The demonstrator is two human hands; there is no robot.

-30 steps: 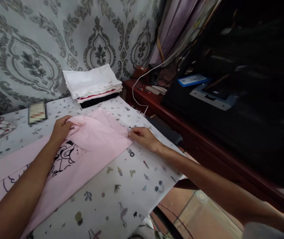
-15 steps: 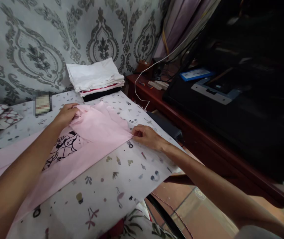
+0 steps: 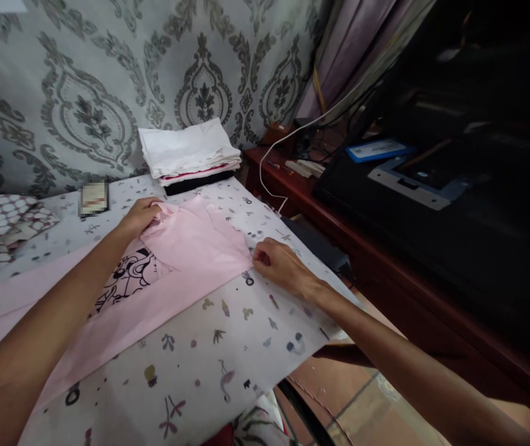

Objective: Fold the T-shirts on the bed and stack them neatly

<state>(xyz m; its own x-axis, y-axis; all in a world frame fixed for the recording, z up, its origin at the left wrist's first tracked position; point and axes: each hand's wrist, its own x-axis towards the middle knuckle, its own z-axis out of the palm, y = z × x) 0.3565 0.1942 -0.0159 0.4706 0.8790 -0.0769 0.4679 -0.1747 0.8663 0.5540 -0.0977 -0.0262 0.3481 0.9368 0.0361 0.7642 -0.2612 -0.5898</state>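
A pink T-shirt [image 3: 200,238] with a black cartoon line print lies partly folded on the table, its far end turned over so that it covers part of the print. My left hand [image 3: 142,215] is closed on the bunched cloth at the shirt's far edge. At the right-hand corner of the shirt, my right hand [image 3: 283,263] has its fingers curled in a pinch on the cloth edge. My left forearm hides some of the shirt's near left portion.
Folded clothes [image 3: 186,152] are stacked at the back of the patterned table cover [image 3: 191,371]. A small blurred-out item [image 3: 93,197] and a dotted cloth [image 3: 0,232] lie to the left. A dark red desk [image 3: 302,192] with a white cable stands on the right.
The camera view has turned slightly, so everything sits a little further right and lower. Both hands stay at the same spots on the shirt, the right one curled slightly more.
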